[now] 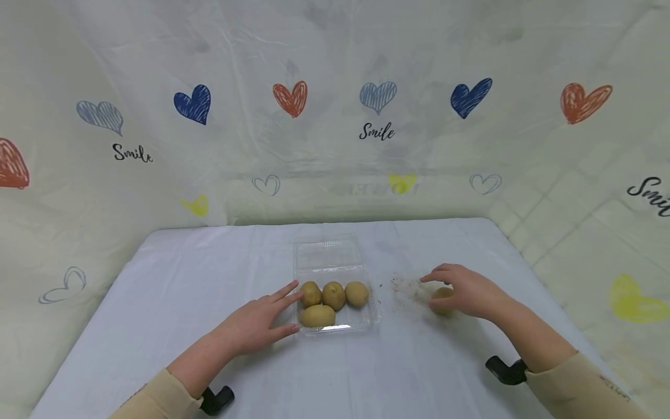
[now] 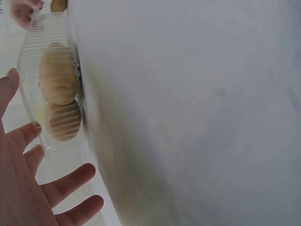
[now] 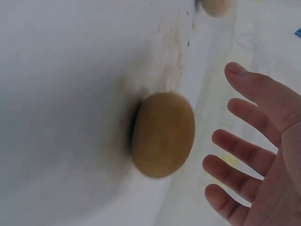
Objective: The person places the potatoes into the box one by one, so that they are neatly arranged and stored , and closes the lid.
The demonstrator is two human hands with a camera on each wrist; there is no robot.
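A clear plastic clamshell box (image 1: 356, 322) lies with its lid folded back on the white table. Several potatoes (image 1: 334, 295) sit inside it, three in a back row and one at the front left. My left hand (image 1: 256, 323), fingers spread, touches the left side of the box. On the right, my right hand (image 1: 473, 294) hovers over a single potato (image 3: 163, 135). In the right wrist view its fingers are apart from that potato and loosely bent. Through the box wall, the left wrist view shows two potatoes (image 2: 59, 74).
Brown dirt crumbs (image 1: 403, 288) are scattered on the white tablecloth (image 1: 209, 273) between the box and the single potato. A pale sheet (image 1: 335, 52) printed with hearts hangs behind the table. Black wrist devices (image 1: 505, 370) stick out near the sleeves.
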